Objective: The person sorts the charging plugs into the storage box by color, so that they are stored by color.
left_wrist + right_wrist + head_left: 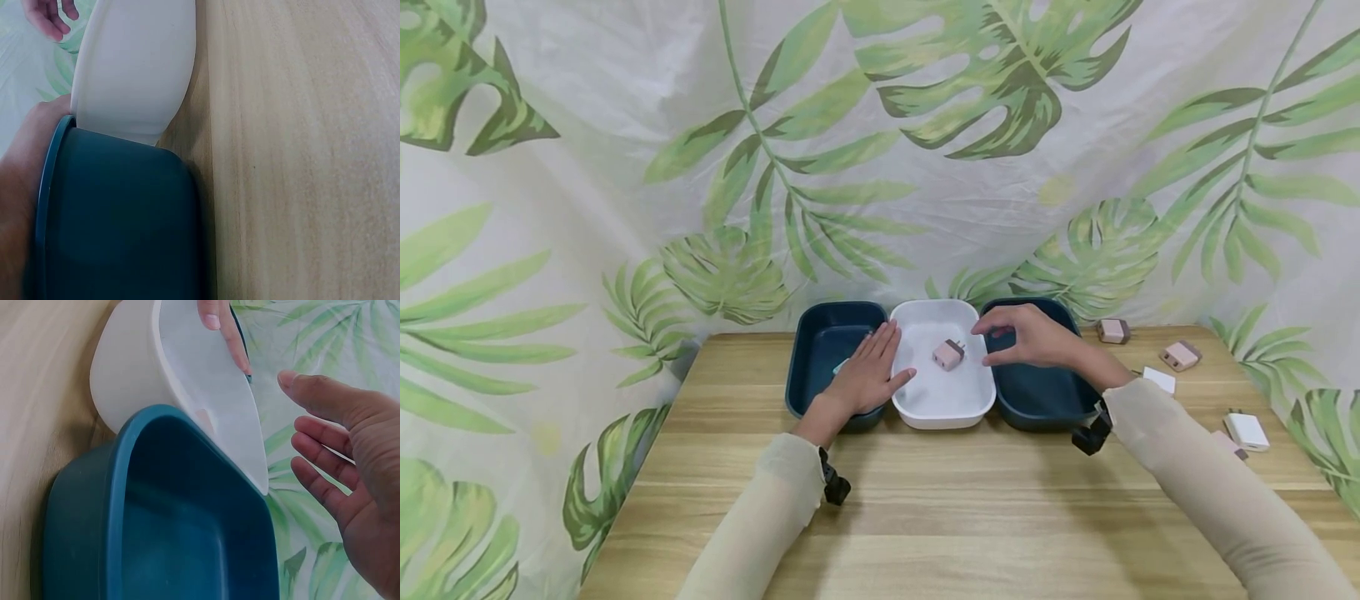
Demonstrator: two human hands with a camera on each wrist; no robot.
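Note:
Three bins stand in a row, their sides close together. My left hand (pixel 865 373) lies with straight fingers over the meeting rims of the left dark blue bin (pixel 797 375) and the white bin (pixel 943 421). Inside the white bin is a pink and brown plug charger (pixel 949 355) with its prongs showing. Over the left rim of the right dark blue bin (pixel 1048 408), my right hand (pixel 1033 335) hovers with thumb and fingers apart and nothing between them. Part of a pale item (pixel 839 366) shows in the left bin, mostly hidden by my left hand.
On the table's right side lie a pink charger (pixel 1113 331) at the back, another pink charger (pixel 1181 356), a white charger (pixel 1246 431) and a white piece (pixel 1160 380) partly behind my right sleeve. A leaf-patterned cloth (pixel 850 167) hangs behind the wooden table (pixel 925 517).

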